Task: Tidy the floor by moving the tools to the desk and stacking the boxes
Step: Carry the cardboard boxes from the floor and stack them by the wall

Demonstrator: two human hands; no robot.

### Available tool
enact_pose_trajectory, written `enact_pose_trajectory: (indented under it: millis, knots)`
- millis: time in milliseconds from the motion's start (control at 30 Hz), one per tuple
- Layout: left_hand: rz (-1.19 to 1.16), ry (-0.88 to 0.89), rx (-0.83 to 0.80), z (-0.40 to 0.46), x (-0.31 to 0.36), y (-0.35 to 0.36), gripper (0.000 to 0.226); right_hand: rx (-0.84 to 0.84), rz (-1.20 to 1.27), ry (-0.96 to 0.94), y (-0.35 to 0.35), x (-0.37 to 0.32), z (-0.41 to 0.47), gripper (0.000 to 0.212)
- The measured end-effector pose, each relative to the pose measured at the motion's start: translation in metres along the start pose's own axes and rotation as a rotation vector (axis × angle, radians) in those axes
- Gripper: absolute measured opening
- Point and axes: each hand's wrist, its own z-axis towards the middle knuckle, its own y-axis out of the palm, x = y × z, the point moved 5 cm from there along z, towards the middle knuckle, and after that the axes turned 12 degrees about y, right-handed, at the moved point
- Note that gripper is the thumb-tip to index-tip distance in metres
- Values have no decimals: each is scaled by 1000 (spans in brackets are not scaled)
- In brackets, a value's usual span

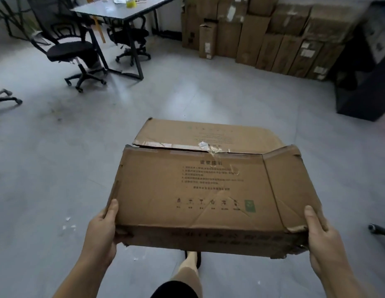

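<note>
Both our hands sit closest to the head camera, one at each near corner of a battered cardboard box (200, 194) that we carry clear of the grey floor (58, 168). Our left hand (101, 231) grips the near-left corner, thumb laid up the top face and the other fingers curled out of sight beneath; our right hand (322, 239) does the same at the crushed near-right corner. The box runs with its long axis left to right across our body, so it lies between the two hands, neither one nearer than the other. Its top flaps meet at a torn, taped seam (187, 147) on the far side, and the right end flap (288, 177) is creased and standing up. Ahead and to the right, well apart from us, a stack of cardboard boxes (273, 39) lines the wall; we judge that the carry heads there. The desk (122, 7) stands far left with office chairs (69, 50) around it.
</note>
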Motion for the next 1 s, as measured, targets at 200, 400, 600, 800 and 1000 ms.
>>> enact_pose_trajectory:
  millis: [200, 400, 600, 800, 1000]
  knots:
    - [18, 31, -82, 86, 27, 98, 25, 123, 39, 33, 19, -43, 75, 56]
    - [28, 45, -192, 168, 71, 207, 31, 208, 157, 84, 34, -105, 147, 69]
    - [76, 96, -300, 220, 111, 317, 32, 277, 248, 90, 34, -160, 209, 29]
    - [93, 99, -359, 249, 132, 449, 31, 317, 260, 86, 13, -225, 299, 48]
    - [77, 81, -342, 262, 158, 585, 29, 302, 168, 49, -14, -312, 418, 52]
